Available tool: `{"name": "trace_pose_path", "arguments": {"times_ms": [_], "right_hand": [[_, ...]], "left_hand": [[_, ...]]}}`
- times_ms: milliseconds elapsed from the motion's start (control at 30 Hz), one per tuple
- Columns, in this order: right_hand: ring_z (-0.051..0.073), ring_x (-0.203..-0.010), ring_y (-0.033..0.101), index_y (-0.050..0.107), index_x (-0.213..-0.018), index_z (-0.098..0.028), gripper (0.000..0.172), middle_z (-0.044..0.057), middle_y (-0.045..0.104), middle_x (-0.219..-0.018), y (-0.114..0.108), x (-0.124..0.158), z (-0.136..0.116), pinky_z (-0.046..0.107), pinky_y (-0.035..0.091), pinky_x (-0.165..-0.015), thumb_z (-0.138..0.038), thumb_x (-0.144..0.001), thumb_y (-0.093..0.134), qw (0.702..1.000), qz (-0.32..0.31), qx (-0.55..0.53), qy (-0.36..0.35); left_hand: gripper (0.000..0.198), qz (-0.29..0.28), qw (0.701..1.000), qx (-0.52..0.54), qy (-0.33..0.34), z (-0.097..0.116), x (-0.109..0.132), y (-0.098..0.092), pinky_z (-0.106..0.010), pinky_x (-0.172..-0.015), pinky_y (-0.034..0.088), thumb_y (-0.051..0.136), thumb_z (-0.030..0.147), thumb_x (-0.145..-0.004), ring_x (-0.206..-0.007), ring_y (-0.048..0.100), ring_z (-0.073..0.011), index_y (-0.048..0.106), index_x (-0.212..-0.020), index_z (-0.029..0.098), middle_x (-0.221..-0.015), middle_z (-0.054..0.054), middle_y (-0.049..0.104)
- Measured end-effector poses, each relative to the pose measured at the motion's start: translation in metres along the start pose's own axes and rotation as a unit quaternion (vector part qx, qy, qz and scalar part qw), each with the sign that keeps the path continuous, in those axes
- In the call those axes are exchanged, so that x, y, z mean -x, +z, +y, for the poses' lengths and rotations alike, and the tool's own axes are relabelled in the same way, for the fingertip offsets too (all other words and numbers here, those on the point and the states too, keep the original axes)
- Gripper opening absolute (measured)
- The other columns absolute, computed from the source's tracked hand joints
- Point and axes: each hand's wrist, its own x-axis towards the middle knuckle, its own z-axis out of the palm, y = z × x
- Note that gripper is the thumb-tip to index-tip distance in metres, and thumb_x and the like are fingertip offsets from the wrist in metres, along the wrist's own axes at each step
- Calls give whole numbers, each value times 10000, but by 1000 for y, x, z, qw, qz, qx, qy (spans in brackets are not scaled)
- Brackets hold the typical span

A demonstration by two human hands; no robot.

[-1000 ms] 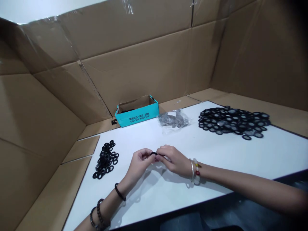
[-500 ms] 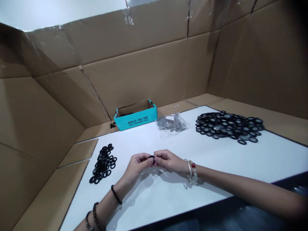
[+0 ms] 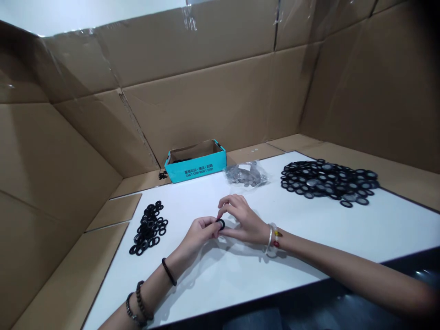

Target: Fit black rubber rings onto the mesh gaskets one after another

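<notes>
A small, round, black ring [image 3: 223, 224] is pinched by the left hand [image 3: 202, 231] above the white table [image 3: 316, 224], near the middle; beside it, the right hand [image 3: 245, 222] is held half-open, contact unclear.

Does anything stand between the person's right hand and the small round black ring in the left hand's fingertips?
Nothing visible does: the right hand is right at the small round black ring pinched by the left hand. The turquoise cardboard box sits farther back.
</notes>
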Motion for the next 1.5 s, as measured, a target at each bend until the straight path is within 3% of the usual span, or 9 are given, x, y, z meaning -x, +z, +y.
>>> {"name": "trace_pose_path", "arguments": {"times_ms": [333,500,733,833,967,1167,1300,1400,1500], "right_hand": [[182,-805,477,516,-772,-169,180,57,563,-860,6,0,2,332,362,-727,-297,-733,637,1000,14,-17,-22],[215,-959,473,509,-1042,-171,379,101,534,-1065,8,0,-3,377,378,-822,-239,-694,642,998,-11,-54,-41],[210,-973,478,491,-907,-171,260,105,510,-1011,13,-1,-4,364,424,-820,-234,-704,640,993,43,-112,-3],[217,-1048,453,467,-1061,-171,401,123,494,-1109,13,-1,-2,388,402,-885,-239,-707,642,993,7,-112,-27],[190,-1006,478,519,-904,-178,192,106,516,-1088,20,-4,1,369,404,-894,-229,-750,622,994,-3,-112,-11],[178,-1039,489,501,-1004,-155,417,101,521,-1065,20,-9,2,301,431,-884,-264,-665,716,981,-9,-192,21],[152,-1150,458,530,-1045,-156,240,105,510,-1178,7,-8,3,299,361,-979,-143,-806,543,970,-64,-236,4],[148,-1047,516,550,-897,-163,116,80,558,-1062,9,-7,7,306,408,-926,-133,-787,570,973,-49,-224,26],[163,-897,533,521,-840,-167,258,62,554,-931,13,-5,7,319,460,-816,-269,-690,705,980,-7,-195,35]], "left_hand": [[203,19,1000,7,-19,0,1,2,-199,-503,263,655,285,-658,-496,331,-63,567,-580,120,-520,37,415],[145,28,998,54,-33,0,2,2,-190,-510,293,654,226,-642,-494,358,-60,562,-596,124,-534,40,425],[186,35,998,44,-20,1,0,0,-179,-471,268,650,244,-648,-467,329,-54,546,-549,124,-507,45,399],[176,52,997,43,-30,-2,-3,-4,-173,-483,296,677,272,-635,-478,361,-53,590,-620,120,-542,41,446],[273,81,994,41,-59,-6,-8,-12,-176,-536,368,718,286,-587,-511,438,-66,656,-789,113,-546,35,515],[259,111,990,28,-87,-4,-12,-12,-209,-493,399,739,274,-524,-483,489,-97,636,-709,125,-545,24,558],[263,142,987,27,-70,-1,-10,-7,-238,-581,434,736,236,-506,-581,553,-133,660,-735,130,-634,-9,622],[264,129,991,-14,-35,0,-11,-8,-245,-608,415,724,251,-523,-644,550,-155,684,-758,136,-699,-24,634],[165,74,993,-88,3,3,-11,-11,-232,-574,380,720,268,-534,-633,506,-146,664,-616,136,-689,-21,585]]}}
